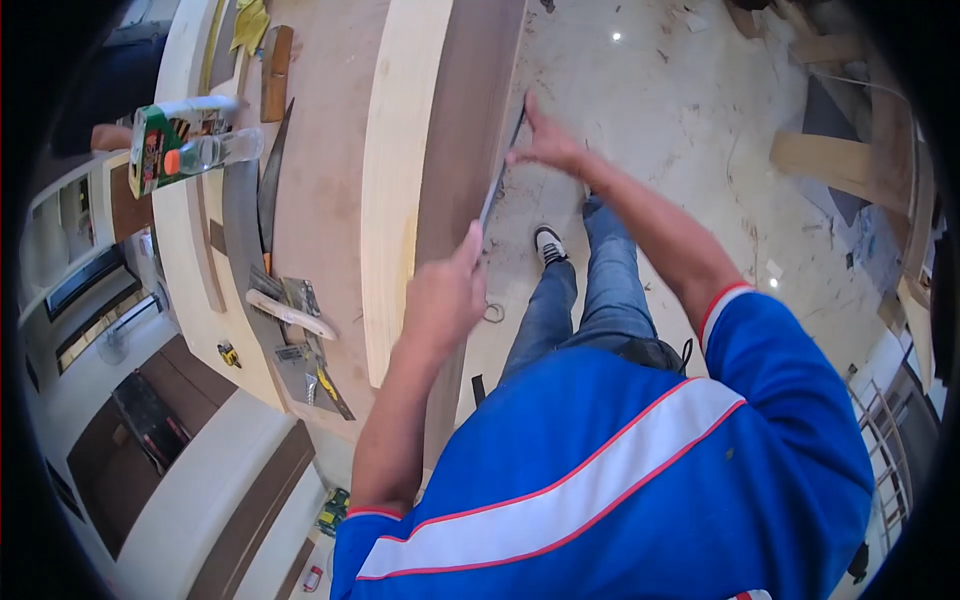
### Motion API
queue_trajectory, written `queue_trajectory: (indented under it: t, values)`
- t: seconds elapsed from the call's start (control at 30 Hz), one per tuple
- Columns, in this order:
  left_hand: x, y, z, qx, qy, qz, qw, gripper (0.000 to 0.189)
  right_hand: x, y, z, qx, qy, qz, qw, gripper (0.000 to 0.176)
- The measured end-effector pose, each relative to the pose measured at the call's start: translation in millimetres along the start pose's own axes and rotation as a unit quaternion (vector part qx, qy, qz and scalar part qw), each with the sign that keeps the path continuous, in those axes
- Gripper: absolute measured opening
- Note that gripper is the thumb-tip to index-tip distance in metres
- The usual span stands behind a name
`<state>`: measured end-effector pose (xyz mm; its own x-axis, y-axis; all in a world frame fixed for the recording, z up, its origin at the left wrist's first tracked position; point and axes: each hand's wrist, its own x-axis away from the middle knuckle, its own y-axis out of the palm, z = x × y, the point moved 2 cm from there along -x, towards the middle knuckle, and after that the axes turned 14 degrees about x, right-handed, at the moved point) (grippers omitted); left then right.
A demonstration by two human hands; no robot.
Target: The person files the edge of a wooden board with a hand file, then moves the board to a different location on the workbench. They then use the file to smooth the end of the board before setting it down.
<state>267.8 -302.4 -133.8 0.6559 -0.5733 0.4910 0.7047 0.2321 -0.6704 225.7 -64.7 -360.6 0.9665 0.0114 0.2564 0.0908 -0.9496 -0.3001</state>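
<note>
Head view: a thin strip, upper centre, runs beside the wooden beam; its lower end disappears into the closed left hand, whose curled fingers are largely hidden. The right hand, spread, adjoins its upper end; contact is unclear.

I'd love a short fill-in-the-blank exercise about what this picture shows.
The shirt is ____ with a white stripe.
The clear bottle has an ____ cap.
The right hand is at the farther part of the thin strip; gripping its nearer part is the ____.

Missing words: blue; orange; left hand.
</note>
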Motion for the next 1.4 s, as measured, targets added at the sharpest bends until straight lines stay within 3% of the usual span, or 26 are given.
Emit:
queue_trajectory:
  t: [0.13,0.17,0.3,0.4,0.53,0.63,0.73,0.8,0.83,0.9,0.97,1.07,1.2,1.27,1.37,1.4]
  values:
    - [145.4,8.7,-26.6,0.021,-0.122,-0.063,0.99,0.056,107.4,146.4,-3.2,-0.034,-0.003,-0.029,0.999,0.166]
    - [186.7,13.5,-39.2,0.037,-0.113,-0.048,0.992,0.056,138.4,172.7,-22.8,-0.044,0.015,-0.041,0.998,0.165]
    - [238.5,10.4,-38.7,0.064,-0.137,-0.045,0.988,0.055,182.0,208.4,-53.8,-0.086,0.03,-0.073,0.993,0.164]
    - [175.0,10.3,-37.4,-0.008,-0.109,-0.065,0.992,0.055,133.0,167.9,-27.5,-0.052,-0.005,-0.006,0.999,0.163]
    - [47.2,15.4,-25.9,-0.014,0.028,0.018,0.999,0.057,25.7,52.2,23.2,0.058,0.02,-0.004,0.998,0.159]
    - [6.9,3.8,-5.4,0.036,0.0,0.024,0.999,0.057,5.1,-0.9,0.3,0.088,0.022,-0.016,0.996,0.159]
    - [47.0,10.1,-10.8,0.018,-0.01,0.028,0.999,0.058,30.8,21.3,-18.5,-0.018,-0.023,-0.021,0.999,0.161]
    - [105.3,13.7,-13.5,0.011,-0.1,-0.017,0.995,0.06,73.7,84.2,-20.8,-0.099,0.009,-0.053,0.994,0.163]
    - [139.1,14.4,-16.4,-0.005,-0.128,-0.042,0.991,0.061,99.7,118.2,-25.5,0.0,0.049,-0.093,0.994,0.163]
    - [205.9,20.1,-24.9,0.041,-0.174,-0.052,0.983,0.059,156.0,187.9,-32.1,-0.057,0.023,-0.093,0.994,0.164]
    - [247.8,28.4,-38.6,0.073,-0.169,-0.026,0.983,0.058,172.8,204.6,-45.8,-0.065,0.024,-0.107,0.992,0.165]
    - [221.7,22.2,-22.7,0.02,-0.188,-0.049,0.981,0.056,168.6,200.4,-44.4,-0.091,0.022,-0.099,0.991,0.166]
    - [118.7,10.2,-12.1,-0.054,-0.124,-0.063,0.989,0.056,87.5,133.1,3.6,-0.05,0.025,-0.039,0.998,0.162]
    - [78.5,14.9,-19.0,-0.07,-0.025,-0.03,0.997,0.053,56.8,81.6,7.8,0.018,0.042,-0.002,0.999,0.161]
    - [69.7,19.7,-25.9,-0.051,0.033,0.021,0.998,0.053,51.3,62.0,-1.1,0.054,0.029,-0.006,0.998,0.16]
    - [89.2,25.2,-32.0,-0.038,0.016,0.015,0.999,0.054,64.8,67.4,-13.8,0.045,0.025,-0.018,0.999,0.16]
